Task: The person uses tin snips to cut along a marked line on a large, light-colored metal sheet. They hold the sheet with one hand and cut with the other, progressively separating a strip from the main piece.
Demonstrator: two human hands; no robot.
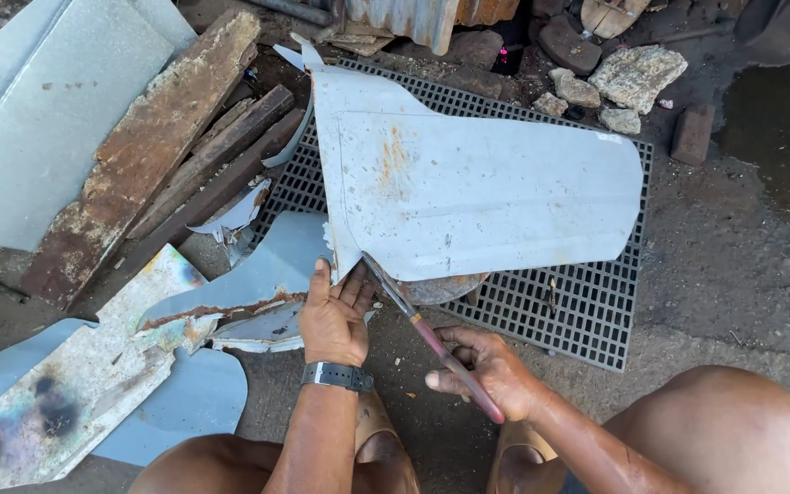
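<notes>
As seen from the head camera, both hands at the sheet's lower left corner
Left hand (333,318): fingers spread flat, pressing the corner of the pale grey curved sheet-metal panel (477,192); dark watch on wrist
Right hand (486,373): fingers wrapped tight round the reddish handles of the metal tin snips (432,337)
Snips: blades meet the panel edge just beside the left fingers; whether open, cannot tell
Panel: lies on the black steel mesh grating (560,306), on the dirt floor
Left side: rusty offcut strips (221,311), weathered timber planks (166,146)
Top: pale stones (637,75)
</notes>
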